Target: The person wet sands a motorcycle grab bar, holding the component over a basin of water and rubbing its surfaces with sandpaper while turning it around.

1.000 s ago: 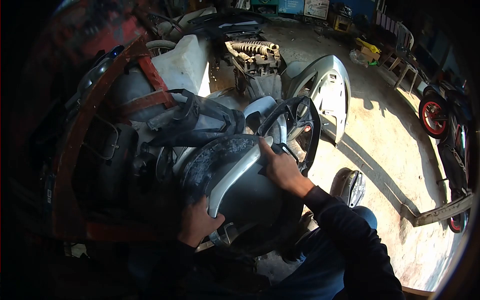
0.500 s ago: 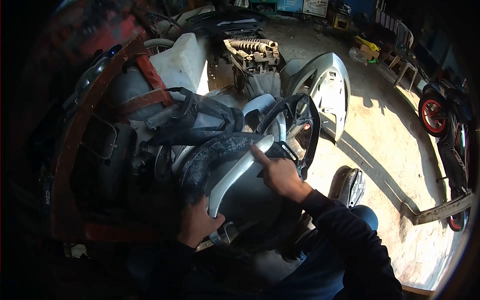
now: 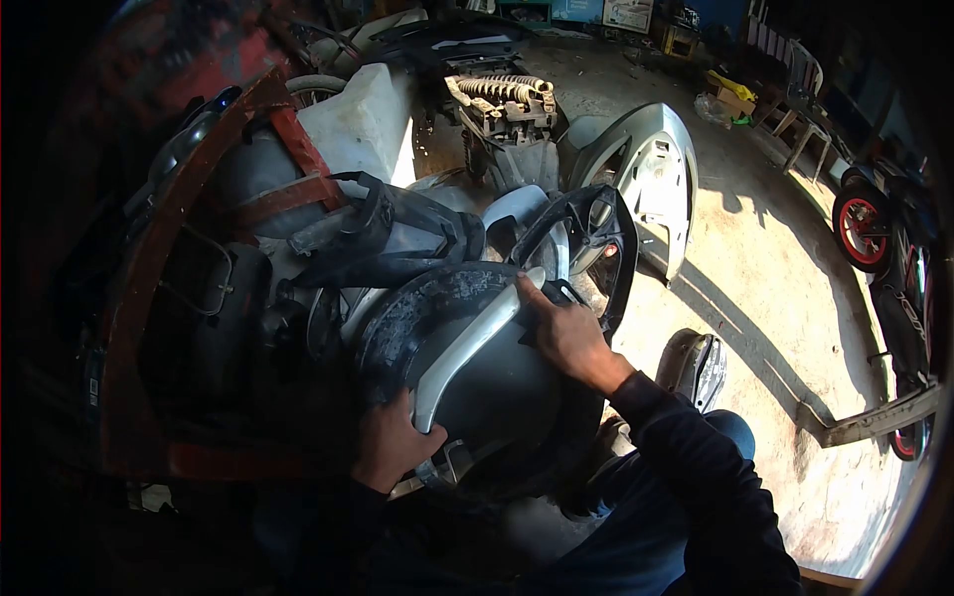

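Note:
A long, curved silver-grey plastic trim piece point(image 3: 472, 343) slants over a large, round dark tub-like thing point(image 3: 383, 343) with a scuffed rim. My left hand point(image 3: 393, 442) is closed around the piece's lower end, thumb on top. Near its upper end, my right hand point(image 3: 571, 343) rests with the index finger stretched out on the surface. The other right fingers are bent and partly hidden. Below the left hand is a small metallic loop-shaped part point(image 3: 452, 462), in shadow.
Black plastic fairings point(image 3: 397, 223) lie just beyond the tub. A silver body panel point(image 3: 666, 159) stands on the floor behind them. A rusty red metal frame point(image 3: 134, 328) is at left. A motorcycle with red wheel rims point(image 3: 860, 228) stands at right, near a wooden beam point(image 3: 884, 415).
My right hand has slid a little up and right along the silver trim piece, toward its upper end. The left hand and the piece stay in place.

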A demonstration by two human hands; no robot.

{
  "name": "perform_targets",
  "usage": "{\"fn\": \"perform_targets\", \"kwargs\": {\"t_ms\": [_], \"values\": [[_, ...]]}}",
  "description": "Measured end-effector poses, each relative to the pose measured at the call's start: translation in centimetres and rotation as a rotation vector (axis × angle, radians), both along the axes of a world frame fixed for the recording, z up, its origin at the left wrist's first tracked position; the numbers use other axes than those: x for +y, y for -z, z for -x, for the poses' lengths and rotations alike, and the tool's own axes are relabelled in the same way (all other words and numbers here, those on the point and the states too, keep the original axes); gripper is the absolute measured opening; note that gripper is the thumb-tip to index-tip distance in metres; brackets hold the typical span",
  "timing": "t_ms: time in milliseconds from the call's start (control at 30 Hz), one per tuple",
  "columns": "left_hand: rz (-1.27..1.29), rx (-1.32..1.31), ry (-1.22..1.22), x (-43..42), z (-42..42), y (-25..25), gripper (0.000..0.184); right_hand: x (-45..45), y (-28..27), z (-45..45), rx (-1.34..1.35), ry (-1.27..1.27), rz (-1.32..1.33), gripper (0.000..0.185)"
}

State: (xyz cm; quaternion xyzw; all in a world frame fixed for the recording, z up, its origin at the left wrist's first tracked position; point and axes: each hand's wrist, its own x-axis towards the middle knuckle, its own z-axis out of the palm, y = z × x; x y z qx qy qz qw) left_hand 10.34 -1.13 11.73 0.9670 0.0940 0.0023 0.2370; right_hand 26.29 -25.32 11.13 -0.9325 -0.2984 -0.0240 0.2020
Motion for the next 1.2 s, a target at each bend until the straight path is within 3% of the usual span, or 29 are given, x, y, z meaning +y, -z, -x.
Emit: {"fn": "perform_targets", "kwargs": {"t_ms": [367, 467, 533, 567, 667, 700, 767, 867, 1000, 1200], "values": [[-0.023, 0.0, -0.004, 0.1, 0.0, 0.2, 0.039, 0.2, 0.6, 1.7, 0.018, -0.146, -0.084, 0.076], [-0.014, 0.003, -0.003, 0.0, -0.1, -0.1, 0.039, -0.1, 0.6, 0.9, -0.118, -0.124, -0.092, 0.068], [-0.004, 0.009, -0.005, 0.0, 0.0, -0.1, 0.039, -0.2, -0.7, 0.7, -0.079, 0.065, -0.024, 0.058], [0.007, 0.015, -0.006, 0.1, 0.0, -0.1, 0.039, -0.6, -0.6, 0.0, -0.125, 0.066, -0.184, 0.042], [0.012, 0.014, -0.011, 0.0, 0.0, -0.4, 0.039, -1.5, -2.2, -1.3, -0.27, 0.115, -0.427, 0.024], [0.014, 0.013, -0.014, 0.0, 0.0, -0.4, 0.039, -1.6, -2.4, -1.5, -0.31, 0.079, -0.478, 0.028], [0.04, 0.001, 0.002, -0.1, 0.0, -0.4, 0.039, -0.6, -2.5, -1.7, -0.481, -0.036, -0.415, 0.036], [0.033, -0.048, 0.0, -0.4, 0.0, -0.4, 0.037, 0.9, 0.6, 0.4, -0.516, -0.164, -0.073, 0.047], [0.053, 0.0, -0.053, -0.8, -0.1, -0.6, 0.035, 0.4, 2.2, -2.6, -0.445, 0.03, 0.035, 0.047], [0.041, -0.012, -0.047, -0.5, 0.0, -0.2, 0.034, 1.4, 0.8, -0.8, -0.46, -0.041, 0.061, 0.046]]}}
